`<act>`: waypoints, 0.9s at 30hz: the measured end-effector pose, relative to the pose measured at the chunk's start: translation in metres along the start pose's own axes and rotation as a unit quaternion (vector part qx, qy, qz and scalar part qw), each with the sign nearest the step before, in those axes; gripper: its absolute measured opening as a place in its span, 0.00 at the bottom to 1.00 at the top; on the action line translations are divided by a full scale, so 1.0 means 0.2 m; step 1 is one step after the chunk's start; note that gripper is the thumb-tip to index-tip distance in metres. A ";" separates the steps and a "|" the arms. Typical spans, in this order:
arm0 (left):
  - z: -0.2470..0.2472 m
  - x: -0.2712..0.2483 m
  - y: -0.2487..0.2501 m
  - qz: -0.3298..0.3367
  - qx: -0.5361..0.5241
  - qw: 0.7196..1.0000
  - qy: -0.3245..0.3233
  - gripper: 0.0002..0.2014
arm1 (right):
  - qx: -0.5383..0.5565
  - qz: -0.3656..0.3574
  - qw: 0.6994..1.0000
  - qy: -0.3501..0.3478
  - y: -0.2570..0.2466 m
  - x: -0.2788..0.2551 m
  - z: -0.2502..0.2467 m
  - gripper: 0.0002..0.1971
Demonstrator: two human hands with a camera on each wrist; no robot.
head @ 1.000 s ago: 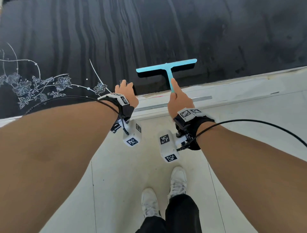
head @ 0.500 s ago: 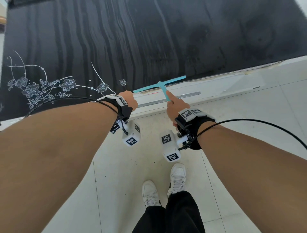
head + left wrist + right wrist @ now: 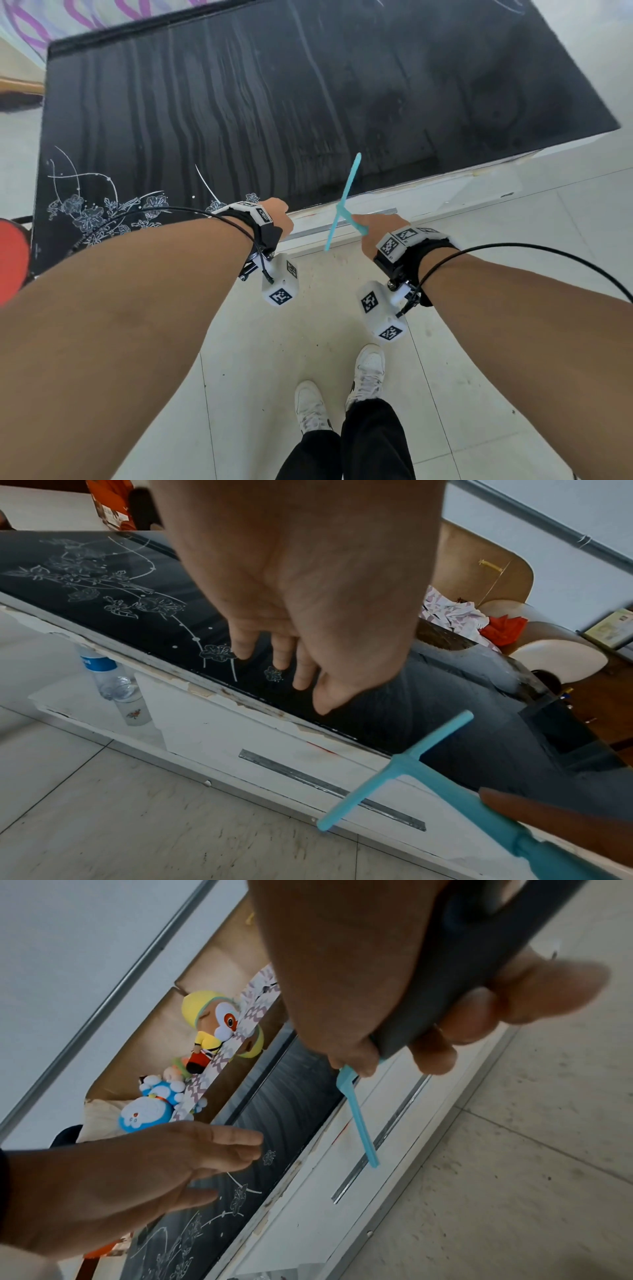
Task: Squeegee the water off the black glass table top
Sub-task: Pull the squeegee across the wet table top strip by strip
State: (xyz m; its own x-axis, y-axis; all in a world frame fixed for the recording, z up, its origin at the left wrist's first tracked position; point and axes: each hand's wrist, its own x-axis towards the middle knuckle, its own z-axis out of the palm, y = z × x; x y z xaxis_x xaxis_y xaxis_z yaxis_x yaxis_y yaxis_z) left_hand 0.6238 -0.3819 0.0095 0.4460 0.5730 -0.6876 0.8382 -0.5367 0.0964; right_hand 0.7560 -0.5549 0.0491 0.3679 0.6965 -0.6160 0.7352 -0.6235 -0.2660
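Note:
The black glass table top (image 3: 274, 102) with white flower print shows wavy wet streaks. My right hand (image 3: 370, 228) grips the handle of the light blue squeegee (image 3: 344, 202). The squeegee (image 3: 397, 772) is off the glass, its blade turned almost edge-on, hanging over the table's near edge and the white front. Its blade (image 3: 359, 1123) points down past the drawer. My left hand (image 3: 279, 214) hovers at the near edge by the small flowers, fingers (image 3: 281, 658) relaxed and holding nothing. In the right wrist view the left hand (image 3: 205, 1150) is spread flat above the glass.
A white cabinet front (image 3: 445, 192) with a metal handle strip (image 3: 329, 788) sits under the glass. A plastic bottle (image 3: 99, 674) and a glass stand on a low shelf. Plush toys (image 3: 154, 1110) lie on a sofa beyond. My shoes (image 3: 368, 373) stand on tiled floor.
The squeegee was pulled across the glass to the near edge, then came off it and swung from crosswise to nearly lengthwise. The left hand stayed at the edge.

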 end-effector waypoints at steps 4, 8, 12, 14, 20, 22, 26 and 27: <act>-0.11 0.01 0.10 0.002 -0.013 1.000 0.000 0.26 | -0.064 -0.017 0.998 -0.004 0.04 0.01 -0.18 0.27; -0.25 0.03 0.21 0.007 -0.017 1.000 0.005 0.29 | -0.111 -0.043 0.993 -0.019 0.05 0.06 -0.38 0.27; -0.42 0.05 0.32 0.001 -0.019 1.000 0.013 0.30 | -0.083 -0.034 0.996 0.009 0.10 0.10 -0.57 0.25; -0.51 0.07 0.38 0.001 -0.025 0.999 0.021 0.30 | -0.063 -0.033 0.997 0.023 0.12 0.12 -0.67 0.24; -0.80 0.19 0.50 0.009 -0.059 0.997 0.048 0.29 | -0.034 -0.032 0.997 0.055 0.14 0.23 -0.96 0.26; -0.89 0.27 0.51 0.008 -0.073 0.996 0.057 0.29 | -0.019 -0.027 0.998 0.060 0.13 0.32 -1.03 0.28; -1.06 0.47 0.51 0.009 -0.101 0.992 0.080 0.29 | 0.009 -0.005 0.996 0.094 0.09 0.60 -1.14 0.22; -1.09 0.53 0.50 0.011 -0.106 0.991 0.083 0.29 | 0.014 0.001 0.995 0.100 0.08 0.67 -1.16 0.19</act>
State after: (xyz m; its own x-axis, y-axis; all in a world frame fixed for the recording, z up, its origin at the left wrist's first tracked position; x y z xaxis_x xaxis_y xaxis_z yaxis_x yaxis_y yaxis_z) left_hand 0.8234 -0.2399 0.1044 0.4953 0.6668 -0.5568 0.8672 -0.4177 0.2712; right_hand 0.9497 -0.3883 0.1343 0.4778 0.7502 -0.4570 0.7189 -0.6329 -0.2874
